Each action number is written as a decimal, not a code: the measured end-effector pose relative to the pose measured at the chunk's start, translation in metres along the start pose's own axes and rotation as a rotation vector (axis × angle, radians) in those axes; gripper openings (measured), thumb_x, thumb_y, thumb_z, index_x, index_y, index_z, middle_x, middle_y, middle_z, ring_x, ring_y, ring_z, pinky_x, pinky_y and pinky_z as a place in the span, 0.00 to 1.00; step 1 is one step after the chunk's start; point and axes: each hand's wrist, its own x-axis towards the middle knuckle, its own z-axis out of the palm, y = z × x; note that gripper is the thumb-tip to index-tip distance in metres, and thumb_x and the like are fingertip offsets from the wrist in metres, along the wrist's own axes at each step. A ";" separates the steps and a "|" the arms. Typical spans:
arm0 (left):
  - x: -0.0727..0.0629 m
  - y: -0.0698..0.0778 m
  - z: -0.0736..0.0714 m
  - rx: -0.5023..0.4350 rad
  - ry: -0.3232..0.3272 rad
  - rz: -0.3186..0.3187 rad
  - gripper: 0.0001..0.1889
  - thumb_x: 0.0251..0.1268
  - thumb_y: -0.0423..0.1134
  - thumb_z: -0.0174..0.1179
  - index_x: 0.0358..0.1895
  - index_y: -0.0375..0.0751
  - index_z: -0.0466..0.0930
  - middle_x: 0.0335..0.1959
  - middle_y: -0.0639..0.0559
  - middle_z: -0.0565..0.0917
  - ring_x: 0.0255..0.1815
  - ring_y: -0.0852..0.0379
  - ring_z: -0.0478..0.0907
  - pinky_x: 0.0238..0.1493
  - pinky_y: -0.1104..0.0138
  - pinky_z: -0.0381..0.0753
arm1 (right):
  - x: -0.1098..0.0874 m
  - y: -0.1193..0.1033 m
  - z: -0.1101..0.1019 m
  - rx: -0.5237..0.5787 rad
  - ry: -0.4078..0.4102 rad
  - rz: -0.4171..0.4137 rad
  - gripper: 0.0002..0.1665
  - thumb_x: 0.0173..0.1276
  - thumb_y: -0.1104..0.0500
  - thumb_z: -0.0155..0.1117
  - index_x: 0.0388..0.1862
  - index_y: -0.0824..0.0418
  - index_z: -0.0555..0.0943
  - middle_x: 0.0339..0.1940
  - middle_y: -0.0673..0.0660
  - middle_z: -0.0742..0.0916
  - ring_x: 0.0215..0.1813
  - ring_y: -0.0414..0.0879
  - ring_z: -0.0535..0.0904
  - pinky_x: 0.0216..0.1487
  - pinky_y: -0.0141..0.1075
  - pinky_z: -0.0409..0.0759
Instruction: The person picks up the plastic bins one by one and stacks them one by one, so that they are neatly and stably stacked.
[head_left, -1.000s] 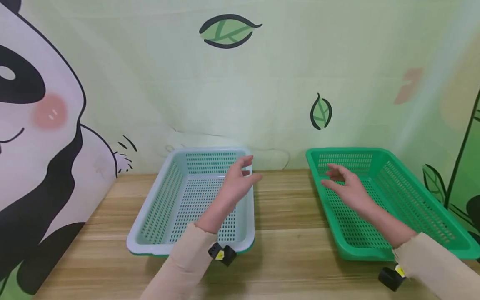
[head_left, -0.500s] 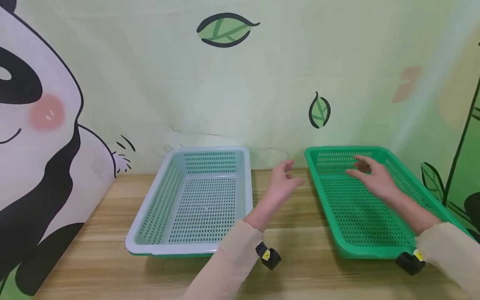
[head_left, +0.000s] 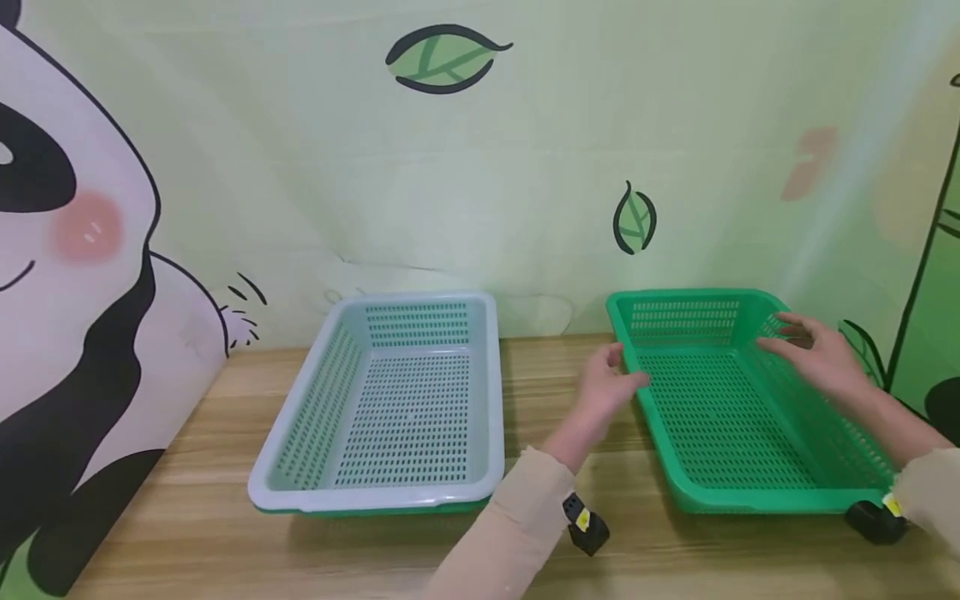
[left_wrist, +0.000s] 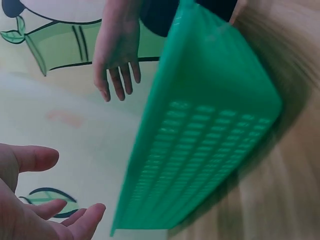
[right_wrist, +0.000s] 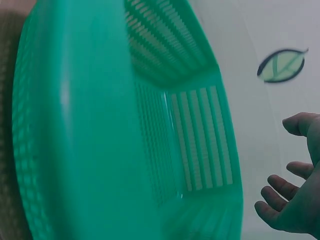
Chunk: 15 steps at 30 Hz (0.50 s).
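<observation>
A green plastic basket [head_left: 720, 500] with slotted walls sits on the right of the table, nothing inside it. My left hand [head_left: 606, 385] is at its left rim in the head view, fingers relaxed and holding nothing. Over the basket's right side hovers my right hand [head_left: 821, 354], also with loose fingers and nothing in it. The left wrist view shows the left hand [left_wrist: 37, 200] apart from the basket's outer wall [left_wrist: 200, 150]. In the right wrist view the right hand [right_wrist: 295, 185] is spread above the rim level, clear of the basket [right_wrist: 100, 125].
A pale blue-white basket [head_left: 375, 497] with a green one showing beneath its rim stands on the left of the wooden table [head_left: 555, 467]. Behind the table hangs a light green cloth [head_left: 540, 150] printed with a panda and leaves. Small black cameras [head_left: 588, 533] are strapped to both wrists.
Both hands have moved right: the left from over the pale basket to the green basket's left rim, the right across the green basket to its right side. Both baskets have stayed in place.
</observation>
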 end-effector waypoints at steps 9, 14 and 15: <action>-0.004 -0.020 0.014 0.038 0.004 -0.018 0.31 0.50 0.31 0.65 0.61 0.37 0.66 0.57 0.41 0.70 0.56 0.44 0.69 0.53 0.56 0.72 | 0.015 0.080 -0.018 -0.099 0.103 0.054 0.46 0.67 0.40 0.46 0.71 0.68 0.45 0.61 0.79 0.60 0.59 0.74 0.56 0.44 0.59 0.65; -0.006 -0.027 0.016 0.023 0.009 -0.015 0.30 0.49 0.29 0.65 0.59 0.36 0.67 0.50 0.44 0.73 0.47 0.49 0.73 0.47 0.59 0.75 | 0.015 0.116 -0.022 -0.134 0.161 0.097 0.47 0.68 0.40 0.45 0.71 0.69 0.43 0.62 0.80 0.58 0.60 0.76 0.53 0.49 0.65 0.60; -0.006 -0.029 0.016 0.011 0.010 -0.013 0.30 0.48 0.28 0.65 0.58 0.36 0.67 0.49 0.45 0.73 0.45 0.50 0.74 0.45 0.59 0.76 | 0.010 0.112 -0.022 -0.136 0.159 0.107 0.46 0.68 0.42 0.45 0.71 0.70 0.43 0.62 0.81 0.57 0.60 0.76 0.53 0.49 0.65 0.60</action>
